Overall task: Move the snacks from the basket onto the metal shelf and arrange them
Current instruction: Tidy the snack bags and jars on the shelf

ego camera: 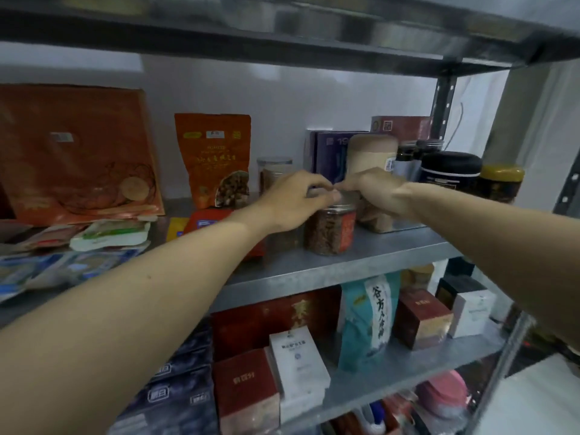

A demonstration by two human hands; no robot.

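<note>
A clear plastic snack jar (pixel 329 230) with a red label and brown contents stands on the metal shelf (pixel 361 262). My left hand (pixel 292 202) curls over its lid from the left. My right hand (pixel 373 189) reaches in from the right, and its fingers pinch at the lid beside the left fingertips. An orange snack pouch (pixel 213 158) stands upright behind, to the left. A second clear jar (pixel 273 174) stands at the back, partly hidden by my left hand. The basket is not in view.
A large orange bag (pixel 75 152) leans at the far left, with flat packets (pixel 110 235) lying in front of it. Purple boxes (pixel 332 152), a tan canister (pixel 370 155) and dark-lidded jars (pixel 448 171) fill the shelf's right. Boxes and a teal pouch (pixel 367 324) stand on the shelf below.
</note>
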